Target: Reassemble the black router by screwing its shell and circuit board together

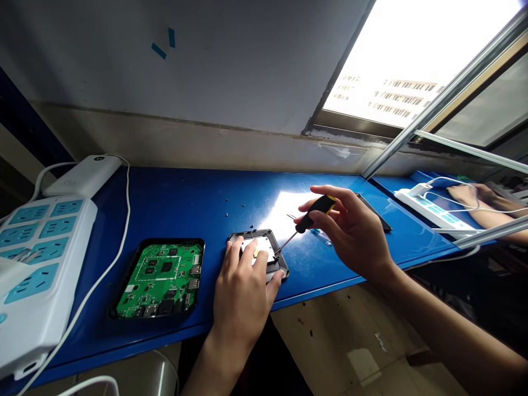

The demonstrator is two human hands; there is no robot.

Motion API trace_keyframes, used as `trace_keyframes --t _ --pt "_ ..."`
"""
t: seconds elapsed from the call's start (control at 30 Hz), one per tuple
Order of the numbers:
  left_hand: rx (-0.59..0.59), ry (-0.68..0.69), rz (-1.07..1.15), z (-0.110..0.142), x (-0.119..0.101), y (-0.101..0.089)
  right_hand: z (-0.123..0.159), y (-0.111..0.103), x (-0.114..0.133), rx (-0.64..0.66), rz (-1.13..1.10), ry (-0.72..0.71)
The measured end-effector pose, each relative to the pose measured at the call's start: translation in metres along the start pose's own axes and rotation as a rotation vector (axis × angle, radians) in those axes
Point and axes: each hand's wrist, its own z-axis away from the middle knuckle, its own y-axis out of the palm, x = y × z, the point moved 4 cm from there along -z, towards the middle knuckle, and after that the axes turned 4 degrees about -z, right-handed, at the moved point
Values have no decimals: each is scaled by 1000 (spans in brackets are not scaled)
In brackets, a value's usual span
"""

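My left hand (243, 291) grips a small black plastic housing (271, 268) on the blue table, its fingers over the top and its thumb along the near right edge. Inside the housing lies a white plate (263, 243), partly covered by those fingers. A black-and-yellow screwdriver (315, 214) is held in my right hand (357, 234). Its shaft slants down to the left, and the tip meets the housing's right side near the plate. Whether a screw sits under the tip, I cannot tell. Left of the housing, a green circuit board (163, 275) lies in a black case.
Several tiny dark screws (243, 205) lie behind the housing. A white power strip (49, 324) and a white cable (128, 203) occupy the left. A dark flat panel (381, 217) is behind my right hand. Beyond a metal frame (412, 132) is another person's hand (464, 193).
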Motion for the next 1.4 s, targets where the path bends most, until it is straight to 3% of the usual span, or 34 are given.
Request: trace_keyframes --t 1.4 --pt "12 -14 31 1 1 1 4 2 8 8 59 3"
